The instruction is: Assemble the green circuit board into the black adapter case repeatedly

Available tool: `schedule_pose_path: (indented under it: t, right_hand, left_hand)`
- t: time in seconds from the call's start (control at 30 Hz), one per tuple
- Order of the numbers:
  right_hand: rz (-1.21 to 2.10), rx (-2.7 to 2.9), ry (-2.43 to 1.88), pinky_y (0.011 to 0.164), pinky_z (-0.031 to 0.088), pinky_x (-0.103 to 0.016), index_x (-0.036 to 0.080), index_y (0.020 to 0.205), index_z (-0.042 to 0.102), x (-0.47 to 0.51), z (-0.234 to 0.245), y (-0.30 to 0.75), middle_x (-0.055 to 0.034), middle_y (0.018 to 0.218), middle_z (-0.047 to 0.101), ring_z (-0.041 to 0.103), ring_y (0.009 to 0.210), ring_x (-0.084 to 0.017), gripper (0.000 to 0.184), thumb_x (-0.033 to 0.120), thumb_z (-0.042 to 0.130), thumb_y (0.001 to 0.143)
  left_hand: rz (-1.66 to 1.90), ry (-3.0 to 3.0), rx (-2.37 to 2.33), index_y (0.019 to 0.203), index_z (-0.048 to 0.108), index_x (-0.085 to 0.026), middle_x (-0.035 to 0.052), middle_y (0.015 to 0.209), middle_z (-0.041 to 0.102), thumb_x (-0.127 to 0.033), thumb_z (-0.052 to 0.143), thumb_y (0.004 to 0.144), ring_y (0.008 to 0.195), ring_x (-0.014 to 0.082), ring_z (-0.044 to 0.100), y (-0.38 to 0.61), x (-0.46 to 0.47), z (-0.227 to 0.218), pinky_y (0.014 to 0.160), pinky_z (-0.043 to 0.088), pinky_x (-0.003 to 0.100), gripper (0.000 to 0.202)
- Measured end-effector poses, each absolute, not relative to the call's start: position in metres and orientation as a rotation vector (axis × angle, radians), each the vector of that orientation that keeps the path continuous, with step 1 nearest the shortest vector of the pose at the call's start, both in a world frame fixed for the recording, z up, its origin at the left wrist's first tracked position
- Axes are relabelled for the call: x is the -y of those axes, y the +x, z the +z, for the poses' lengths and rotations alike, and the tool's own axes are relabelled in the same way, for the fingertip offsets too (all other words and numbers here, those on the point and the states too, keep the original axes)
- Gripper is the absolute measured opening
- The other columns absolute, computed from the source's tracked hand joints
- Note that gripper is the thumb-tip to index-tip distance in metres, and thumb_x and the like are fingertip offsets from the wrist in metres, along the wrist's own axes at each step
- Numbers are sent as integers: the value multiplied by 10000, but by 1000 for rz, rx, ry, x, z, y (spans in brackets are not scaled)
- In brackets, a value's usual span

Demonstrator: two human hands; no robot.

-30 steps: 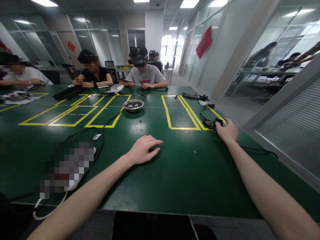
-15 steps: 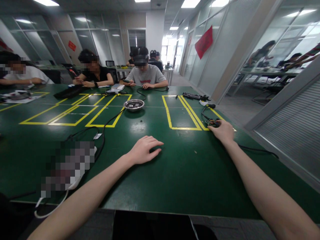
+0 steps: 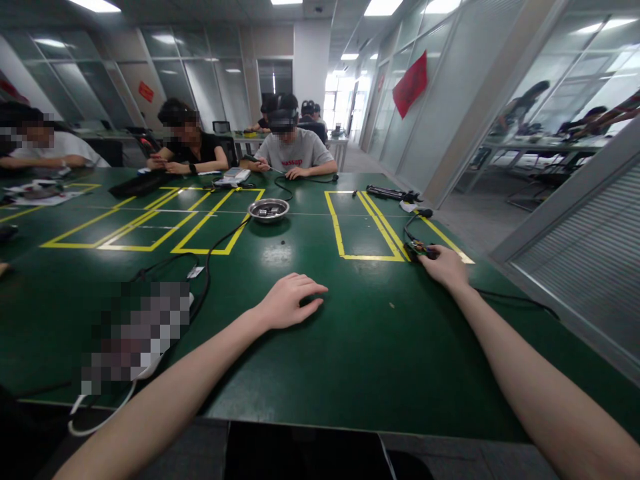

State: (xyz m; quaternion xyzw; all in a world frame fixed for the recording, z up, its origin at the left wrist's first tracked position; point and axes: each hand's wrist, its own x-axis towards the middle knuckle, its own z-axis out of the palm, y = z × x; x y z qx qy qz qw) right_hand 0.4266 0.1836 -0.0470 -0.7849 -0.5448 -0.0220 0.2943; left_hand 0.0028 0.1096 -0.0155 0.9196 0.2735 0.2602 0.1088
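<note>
My left hand [image 3: 290,301] rests palm down on the green table [image 3: 350,333], fingers loosely spread and holding nothing. My right hand [image 3: 445,267] reaches out to the right and grips a small dark wired device [image 3: 421,249] that lies at the corner of a yellow taped rectangle [image 3: 363,227]. A black cable [image 3: 410,227] loops from the device toward the far side. Another black cable [image 3: 515,298] runs off to the right behind my wrist.
A metal bowl [image 3: 269,210] sits mid-table with a black cable [image 3: 220,247] running toward a blurred item [image 3: 135,330] near my left arm. A black tool [image 3: 393,194] lies at the far right. Three people sit along the far edge.
My right hand has drawn the wired device toward me and slightly left along the table. My left hand has stayed in place.
</note>
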Motion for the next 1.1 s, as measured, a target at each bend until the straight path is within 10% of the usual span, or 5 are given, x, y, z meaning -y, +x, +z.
schedule_pose_path:
  t: [0.5,0.7,0.9,1.1]
  right_hand:
    - [728,2455,-692,801,544,-316,200,1076,707,-98,-17,249,-62,994,727,687,863,-204,329,135,663,757]
    - [520,2371,-755,846,545,-338,212,1108,690,-102,-13,259,-97,1107,682,685,969,-226,297,200,676,811]
    - [400,2433,-1122,572,364,-253,212,811,632,-114,-13,273,31,658,599,552,583,-136,184,327,775,799]
    - [611,2411,-989,568,370,-237,197,954,645,-113,-14,273,50,700,524,476,592,-116,176,233,705,793]
  left_hand:
    - [776,2683,-677,1061,718,-192,102,1025,727,-489,730,857,966,250,659,1,-108,-10,867,539,377,361]
    - [649,2737,-738,1006,724,-174,85,955,732,-519,809,789,939,257,636,4,-106,-8,832,539,371,416]
    - [649,2729,-936,1247,697,-171,112,1247,731,-468,791,811,1128,311,608,0,-109,-10,961,552,455,535]
    - [692,2688,-875,1208,699,-177,124,1204,730,-387,755,820,1161,297,633,-1,-111,-13,990,559,437,445]
